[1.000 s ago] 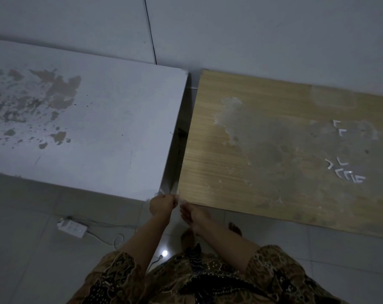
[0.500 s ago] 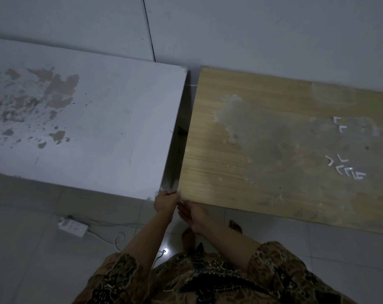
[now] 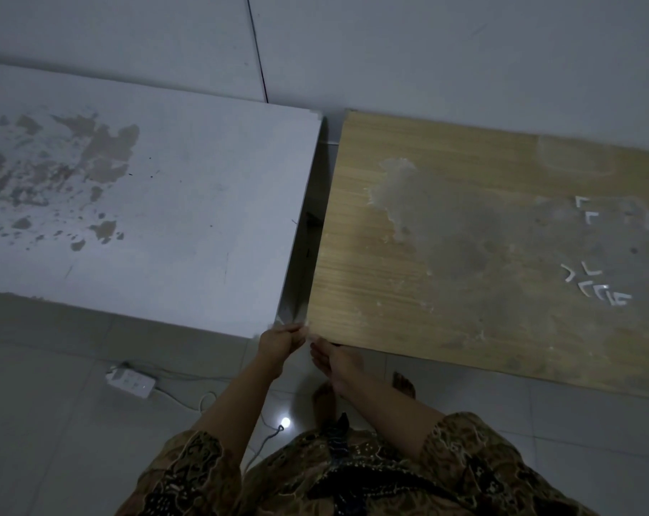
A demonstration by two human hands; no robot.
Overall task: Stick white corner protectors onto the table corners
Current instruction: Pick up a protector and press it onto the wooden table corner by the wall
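White shows faintly between our fingers at the near left corner of the wooden surface; it looks like a corner protector, though the light is too dim to be sure of its shape; our left hand is curled nearly shut with its fingertips pinched at that corner, and whether they grip the piece or only press it we cannot tell; our right hand lies half open just beside it under the near edge, fingers loosely extended, holding nothing we can see; since a second ago both hands have crept up from just below the edge to meet the corner itself, which we judge means the piece is being seated rather than fetched; outward from there, the grey surface stands just left across a narrow gap, its near right corner beside our left hand; the spare protectors lie loose in a cluster well apart toward the right end of the wooden surface; a power strip sits on the floor below.
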